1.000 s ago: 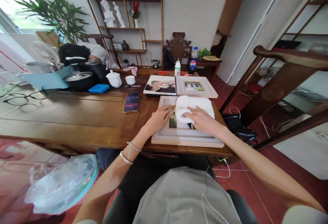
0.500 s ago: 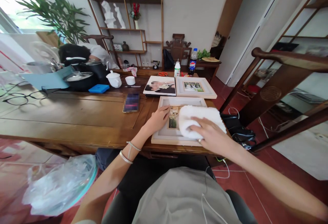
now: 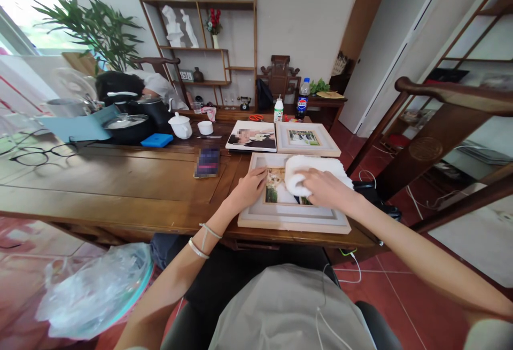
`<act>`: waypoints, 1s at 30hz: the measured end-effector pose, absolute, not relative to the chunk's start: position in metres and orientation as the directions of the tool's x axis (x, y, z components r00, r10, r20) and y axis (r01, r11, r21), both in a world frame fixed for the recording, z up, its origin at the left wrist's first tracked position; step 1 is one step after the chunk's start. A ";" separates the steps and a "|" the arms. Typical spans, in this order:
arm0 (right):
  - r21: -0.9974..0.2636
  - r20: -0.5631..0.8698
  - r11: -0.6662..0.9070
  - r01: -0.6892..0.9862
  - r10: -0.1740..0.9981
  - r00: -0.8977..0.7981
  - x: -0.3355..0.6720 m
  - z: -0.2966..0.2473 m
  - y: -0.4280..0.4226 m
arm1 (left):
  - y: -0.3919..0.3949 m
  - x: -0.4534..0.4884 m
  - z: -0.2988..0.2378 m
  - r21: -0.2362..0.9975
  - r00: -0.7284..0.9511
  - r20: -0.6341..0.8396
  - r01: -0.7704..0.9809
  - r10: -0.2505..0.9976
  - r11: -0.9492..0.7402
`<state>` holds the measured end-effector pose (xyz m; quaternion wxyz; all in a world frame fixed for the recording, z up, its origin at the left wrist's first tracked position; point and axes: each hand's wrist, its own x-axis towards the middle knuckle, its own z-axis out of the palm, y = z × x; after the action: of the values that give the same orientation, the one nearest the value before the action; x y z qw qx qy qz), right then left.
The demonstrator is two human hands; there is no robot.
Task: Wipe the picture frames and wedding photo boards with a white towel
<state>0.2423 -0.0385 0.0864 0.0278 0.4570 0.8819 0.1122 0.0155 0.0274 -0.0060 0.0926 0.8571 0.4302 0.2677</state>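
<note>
A light wooden picture frame (image 3: 294,224) with a photo inside lies flat at the table's front edge. My left hand (image 3: 253,185) rests on its left side, fingers stretched out over the border and the photo's edge. Folded in my right hand (image 3: 323,187) is a white towel (image 3: 316,164), pressed on the upper right part of the picture frame. The towel hides part of the photo and the frame's upper right corner. Just behind lie a second framed photo (image 3: 326,144) and a photo album or print (image 3: 256,139) showing figures.
On the wooden table (image 3: 120,179) are a dark phone-sized object (image 3: 207,163), a blue box (image 3: 157,140), a white teapot (image 3: 181,125), a white cup (image 3: 205,127), a cola bottle (image 3: 302,101) and eyeglasses (image 3: 44,153). A wooden chair (image 3: 436,120) stands right; a plastic-lined bin (image 3: 96,291) is below left.
My right hand and the towel have moved away from me across the picture frame, uncovering its lower right corner and more of the photo. My left hand has stayed nearly in place.
</note>
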 end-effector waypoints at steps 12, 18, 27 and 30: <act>0.089 0.016 0.676 0.731 0.733 -0.680 0.239 0.088 -0.146 | 0.024 0.016 -0.002 0.383 0.497 0.382 0.682 0.779 -0.623; 0.184 0.100 0.626 0.758 0.755 -0.648 0.247 0.075 -0.089 | 0.026 0.016 -0.003 0.400 0.489 0.371 0.683 0.790 -0.611; 0.125 0.125 0.542 0.831 0.822 -0.556 0.276 0.062 -0.007 | 0.027 0.015 -0.005 0.395 0.480 0.379 0.690 0.792 -0.607; 0.086 0.068 0.615 0.784 0.781 -0.620 0.266 0.071 -0.044 | 0.028 0.016 -0.006 0.388 0.483 0.386 0.687 0.786 -0.614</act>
<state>0.2656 -0.0440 0.0707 -0.0119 0.4355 0.8985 0.0538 0.0159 0.0282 -0.0056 0.0907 0.8564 0.4300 0.2709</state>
